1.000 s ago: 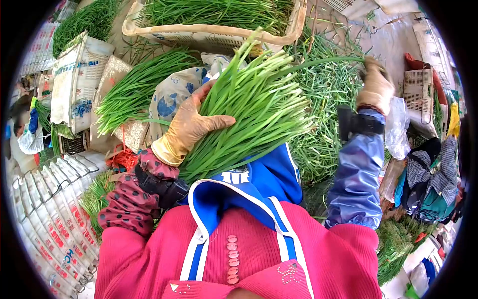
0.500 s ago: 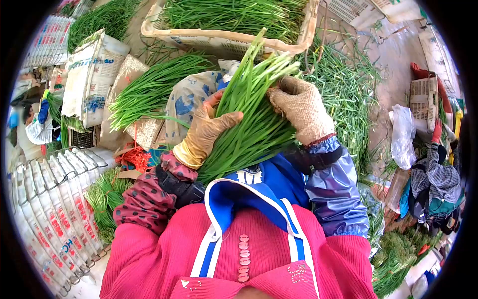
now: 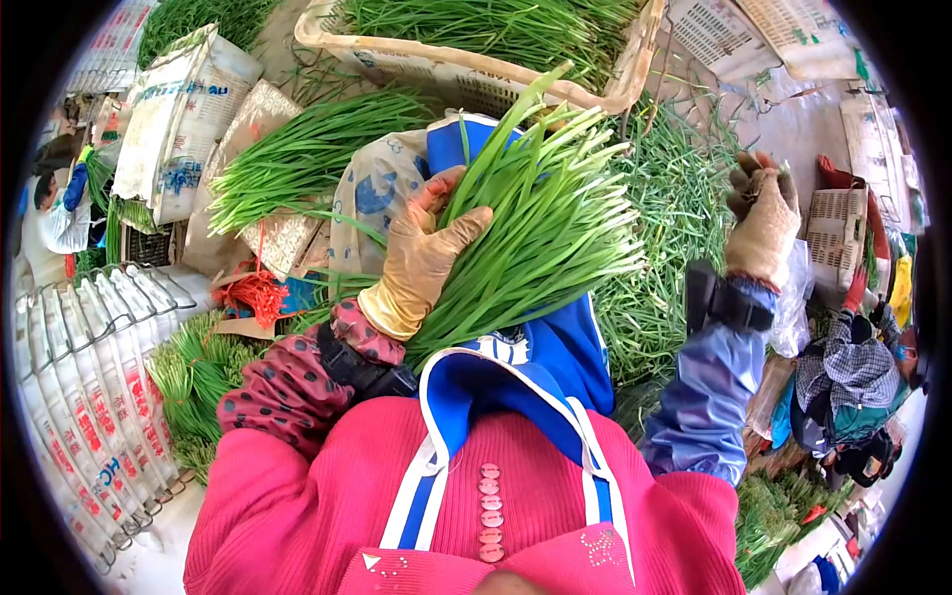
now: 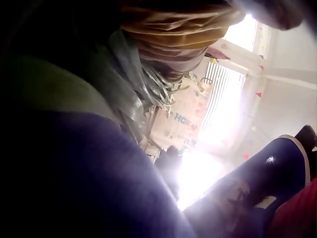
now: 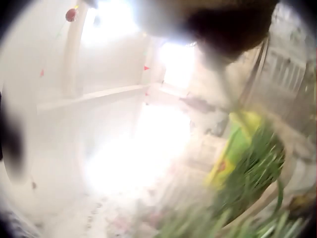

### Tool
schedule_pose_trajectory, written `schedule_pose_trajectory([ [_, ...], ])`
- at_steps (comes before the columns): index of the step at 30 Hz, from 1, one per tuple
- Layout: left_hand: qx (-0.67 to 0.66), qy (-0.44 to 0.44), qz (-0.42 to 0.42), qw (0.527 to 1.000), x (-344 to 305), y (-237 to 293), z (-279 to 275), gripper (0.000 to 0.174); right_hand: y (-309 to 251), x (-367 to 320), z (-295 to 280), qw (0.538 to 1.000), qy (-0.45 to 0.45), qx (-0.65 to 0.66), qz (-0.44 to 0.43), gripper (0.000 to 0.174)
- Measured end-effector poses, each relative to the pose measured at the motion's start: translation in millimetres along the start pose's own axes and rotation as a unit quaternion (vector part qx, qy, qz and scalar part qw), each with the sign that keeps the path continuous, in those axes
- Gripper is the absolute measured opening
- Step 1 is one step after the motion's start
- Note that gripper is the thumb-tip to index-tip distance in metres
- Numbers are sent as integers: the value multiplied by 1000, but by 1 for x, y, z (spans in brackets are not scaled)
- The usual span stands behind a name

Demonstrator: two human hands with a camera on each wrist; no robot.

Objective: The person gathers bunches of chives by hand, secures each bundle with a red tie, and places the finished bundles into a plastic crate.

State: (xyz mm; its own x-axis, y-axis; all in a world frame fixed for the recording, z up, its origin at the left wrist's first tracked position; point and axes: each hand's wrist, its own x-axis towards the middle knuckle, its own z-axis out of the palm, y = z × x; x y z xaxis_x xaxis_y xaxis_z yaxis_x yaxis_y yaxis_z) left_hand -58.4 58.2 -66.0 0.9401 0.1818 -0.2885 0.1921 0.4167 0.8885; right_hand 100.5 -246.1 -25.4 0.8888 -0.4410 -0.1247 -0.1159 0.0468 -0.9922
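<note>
My left hand (image 3: pixel 421 253), in a yellowish stained glove, grips a thick bunch of long green leafy stalks (image 3: pixel 535 218), thumb on top and the pale ends fanned to the upper right. Dark and blurred in the left wrist view, the glove (image 4: pixel 178 34) is beside some leaves (image 4: pixel 131 74). Out to the right of the bunch is my right hand (image 3: pixel 764 218), in a knitted glove with dark fingertips, its fingers loosely bent and apart over the scattered leaves (image 3: pixel 664 198). A blurred pale strand (image 5: pixel 228 89) hangs below the right glove (image 5: pixel 228 25); whether they touch is unclear.
A crate (image 3: pixel 476 74) of greens stands ahead. Another leafy pile (image 3: pixel 307 159) lies left of the bunch. White crates (image 3: pixel 178 129) are stacked at left, with tied bundles (image 3: pixel 198 367) near my left elbow. A plastic bag (image 3: pixel 790 307) hangs beside my right forearm.
My right hand went from beside my body at the right, in to the bunch's pale ends, then back out to the right. My left hand kept its grip on the bunch.
</note>
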Motion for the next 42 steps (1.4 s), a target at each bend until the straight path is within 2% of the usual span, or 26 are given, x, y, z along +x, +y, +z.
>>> schedule_pose_trajectory([
  [3,19,-3,-6,1000,-2,1,1,54,-31,-70,35,967,-222,-108,59,27],
  [5,33,-18,13,999,-3,3,4,53,-30,-102,59,915,-337,-177,134,37],
  [6,41,-24,24,999,-4,5,6,53,-25,-112,70,895,-393,-187,100,40],
  [8,56,-49,36,997,-7,12,11,51,11,-122,83,895,-387,-223,2,41],
  [10,64,-36,48,996,-6,11,10,51,14,-126,84,908,-385,-164,33,27],
  [12,44,-2,34,998,-4,6,4,52,-1,-119,78,915,-357,-140,123,23],
  [13,28,10,31,999,-2,4,2,53,-9,-112,71,931,-317,-119,137,22],
  [14,11,20,27,999,-1,3,1,53,-10,-101,64,955,-257,-95,117,19],
  [16,-29,19,11,999,-2,2,0,53,-13,-45,23,989,-144,-46,6,16],
  [17,-33,15,7,999,-4,5,1,52,-14,-17,3,994,-89,-31,-52,15],
  [19,-37,2,12,999,-6,9,2,50,-37,10,-6,992,75,52,-82,22],
  [20,-33,1,11,999,-7,8,2,50,-48,14,-6,981,143,-17,-131,27],
  [21,-29,0,11,1000,-7,8,1,49,-47,27,-19,966,122,-167,-158,39],
  [22,-26,-2,10,1000,-7,7,2,49,-46,25,-14,882,140,-376,-248,39],
  [24,-48,-8,10,999,-8,7,2,49,-41,-6,10,882,-84,-396,-240,34],
  [25,-46,-9,14,999,-9,8,3,48,-40,-31,26,860,-175,-410,-250,33],
  [27,-48,-20,29,998,-11,11,5,47,-28,-58,50,811,-294,-405,-303,36],
  [28,-48,-19,29,998,-10,11,5,47,-14,-60,59,788,-325,-389,-349,40],
  [30,-46,-15,31,998,-9,9,0,46,2,-60,72,782,-340,-419,-312,41],
  [31,-52,-12,30,998,-8,7,-1,45,10,-58,78,797,-346,-400,-293,45],
  [35,-61,-11,0,998,-4,3,-4,43,7,-48,83,703,-384,-520,-295,42],
  [38,-48,1,-8,999,2,0,-8,41,7,-31,84,709,-471,-428,-304,43],
  [39,-40,-1,-7,999,3,-1,-10,40,10,-28,86,723,-500,-398,-263,37],
  [42,-44,2,-19,999,5,0,-10,37,-12,-32,99,735,-563,-378,9,36],
])
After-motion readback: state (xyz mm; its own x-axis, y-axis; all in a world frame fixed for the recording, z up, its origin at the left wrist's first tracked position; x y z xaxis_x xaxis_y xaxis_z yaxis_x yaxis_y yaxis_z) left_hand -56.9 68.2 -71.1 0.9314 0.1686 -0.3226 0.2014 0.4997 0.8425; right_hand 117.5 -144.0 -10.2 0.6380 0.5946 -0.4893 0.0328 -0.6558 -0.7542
